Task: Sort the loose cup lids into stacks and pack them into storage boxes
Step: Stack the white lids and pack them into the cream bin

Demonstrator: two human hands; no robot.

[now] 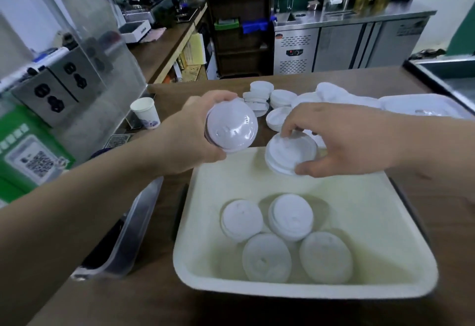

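Cup lids (pixel 266 256) lay in four short white stacks inside the cream storage box (pixel 308 293) on the brown worktop (pixel 154 307). The left hand (pixel 190 133) gripped a stack of lids (pixel 231 126). The right hand (pixel 347 138) pinched another lid (pixel 290 155), possibly several, above the box's far edge. Many loose lids (pixel 262 97) sat beyond, so packing looked only partly done.
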